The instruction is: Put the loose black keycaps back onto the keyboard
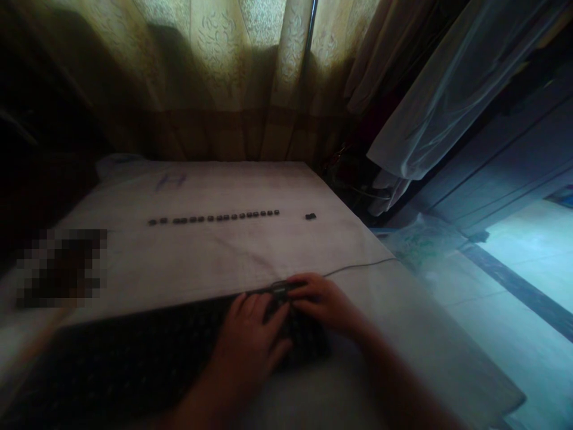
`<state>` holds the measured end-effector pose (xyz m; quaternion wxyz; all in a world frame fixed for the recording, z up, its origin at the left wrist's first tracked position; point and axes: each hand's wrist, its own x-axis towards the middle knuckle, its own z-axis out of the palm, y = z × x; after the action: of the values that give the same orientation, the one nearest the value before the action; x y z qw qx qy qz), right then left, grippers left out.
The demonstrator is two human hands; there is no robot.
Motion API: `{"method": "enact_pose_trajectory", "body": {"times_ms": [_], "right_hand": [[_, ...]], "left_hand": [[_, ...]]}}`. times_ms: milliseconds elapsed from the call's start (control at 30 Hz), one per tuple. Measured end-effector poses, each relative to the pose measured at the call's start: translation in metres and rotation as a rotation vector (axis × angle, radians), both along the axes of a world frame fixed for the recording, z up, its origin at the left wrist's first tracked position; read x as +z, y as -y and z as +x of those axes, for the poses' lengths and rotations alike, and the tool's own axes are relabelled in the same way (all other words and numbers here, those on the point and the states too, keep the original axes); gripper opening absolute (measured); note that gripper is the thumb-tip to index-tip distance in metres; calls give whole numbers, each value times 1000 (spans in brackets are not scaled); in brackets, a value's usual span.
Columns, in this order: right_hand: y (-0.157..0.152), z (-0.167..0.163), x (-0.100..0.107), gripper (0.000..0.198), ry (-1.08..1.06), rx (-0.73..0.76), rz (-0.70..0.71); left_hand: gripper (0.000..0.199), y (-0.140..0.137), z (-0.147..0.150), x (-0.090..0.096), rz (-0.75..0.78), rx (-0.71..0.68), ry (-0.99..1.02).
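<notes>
A black keyboard (147, 346) lies across the front of the table, dim and blurred. Over its right part rests my left hand (250, 334), its fingers spread and stretched toward the upper edge. My right hand (324, 301) comes in from the right and bends its fingers at that same edge, close to my left fingertips. Between the hands is a small, thin, shiny loop (280, 286); blur hides what it is and how firmly the right fingers grip it. Farther back, small dark keycaps (226, 217) form a long row, with a separate dark clump (310, 216) to their right.
The pale table (286, 251) has a purple mark at its far left. A thin cable (358, 264) runs off the right edge. Patterned curtains (219, 71) hang behind, and white cloth (421, 131) hangs at right. At left is a pixelated dark patch (62, 269).
</notes>
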<state>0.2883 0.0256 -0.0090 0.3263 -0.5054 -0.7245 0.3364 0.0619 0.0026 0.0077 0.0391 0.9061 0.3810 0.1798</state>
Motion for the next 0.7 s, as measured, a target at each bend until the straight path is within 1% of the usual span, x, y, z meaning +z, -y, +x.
{"method": "enact_pose_trajectory", "body": {"times_ms": [200,467,700], "right_hand": [[0,-2,1,20,29,-1,24],[2,-4,1,25,82,-7,65],[2,-7,-1,22,79,-43,53]], "left_hand": [[42,-1,1,2,-2,0,7],[41,0,1,0,11,3,3],[37,-1,2,1,22,-2,19]]}}
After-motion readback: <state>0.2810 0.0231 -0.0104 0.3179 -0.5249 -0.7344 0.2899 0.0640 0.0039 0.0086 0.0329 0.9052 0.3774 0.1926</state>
